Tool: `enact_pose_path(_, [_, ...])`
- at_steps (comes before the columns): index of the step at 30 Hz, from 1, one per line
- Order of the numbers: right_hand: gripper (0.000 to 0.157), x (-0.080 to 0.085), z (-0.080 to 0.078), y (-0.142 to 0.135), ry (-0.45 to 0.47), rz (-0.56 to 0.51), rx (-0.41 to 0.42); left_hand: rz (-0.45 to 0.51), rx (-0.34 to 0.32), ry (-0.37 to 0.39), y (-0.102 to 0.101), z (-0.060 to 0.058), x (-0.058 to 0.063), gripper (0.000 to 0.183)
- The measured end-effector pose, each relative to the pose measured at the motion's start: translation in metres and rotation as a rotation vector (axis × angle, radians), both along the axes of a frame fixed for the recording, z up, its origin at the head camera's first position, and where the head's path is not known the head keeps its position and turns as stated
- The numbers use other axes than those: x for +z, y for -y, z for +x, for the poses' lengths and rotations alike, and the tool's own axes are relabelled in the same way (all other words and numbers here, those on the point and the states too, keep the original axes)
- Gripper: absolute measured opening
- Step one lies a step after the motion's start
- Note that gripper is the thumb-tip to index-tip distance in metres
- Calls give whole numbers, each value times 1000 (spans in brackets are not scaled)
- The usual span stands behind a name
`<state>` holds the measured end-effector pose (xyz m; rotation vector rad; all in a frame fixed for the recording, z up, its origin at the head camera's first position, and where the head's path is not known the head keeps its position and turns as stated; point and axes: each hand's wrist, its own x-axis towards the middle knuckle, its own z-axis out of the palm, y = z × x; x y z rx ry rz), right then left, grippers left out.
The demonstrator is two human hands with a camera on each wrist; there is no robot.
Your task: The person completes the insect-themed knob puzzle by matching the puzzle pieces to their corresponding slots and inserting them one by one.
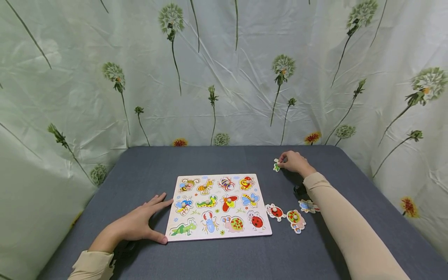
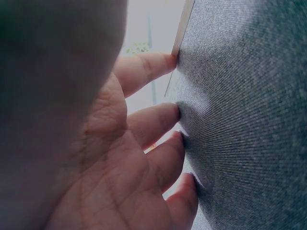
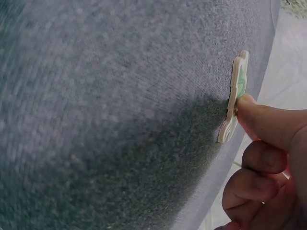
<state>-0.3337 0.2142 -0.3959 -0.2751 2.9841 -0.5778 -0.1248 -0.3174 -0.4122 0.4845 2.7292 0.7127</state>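
Note:
A wooden insect puzzle board point(image 1: 213, 235) lies flat on the table, with knobbed pieces in its upper two rows. Its bottom row shows printed insects without knobs. My left hand point(image 1: 138, 221) is spread beside the board's left side, thumb and index fingertip right at its edge; in the left wrist view the other fingertips rest on the cloth. Beyond the board, at the right, my right hand point(image 1: 296, 162) pinches a small green-and-white insect puzzle piece point(image 1: 276, 165) between thumb and fingers. In the right wrist view this piece point(image 3: 237, 88) appears edge-on, close over the cloth.
Right of the board lie a ladybug piece point(image 1: 275, 212), a snail piece point(image 1: 296, 221) and a blue beetle piece point(image 1: 307, 206), the last partly behind my right sleeve. A grey cloth covers the table point(image 1: 210, 161). A flowered curtain point(image 1: 227, 77) hangs behind.

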Motion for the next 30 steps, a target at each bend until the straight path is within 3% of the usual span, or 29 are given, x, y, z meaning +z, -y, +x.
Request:
enact_pose_path(10, [21, -6, -1, -6, -12, -98, 76, 0, 1, 2, 0, 1, 0, 119])
enact_pose_path(21, [21, -9, 1, -11, -39, -94, 107, 2, 0, 1, 0, 2, 0, 118])
enact_pose_path(30, [21, -6, 12, -6, -47, -113, 127, -4, 3, 10, 0, 0, 0, 119])
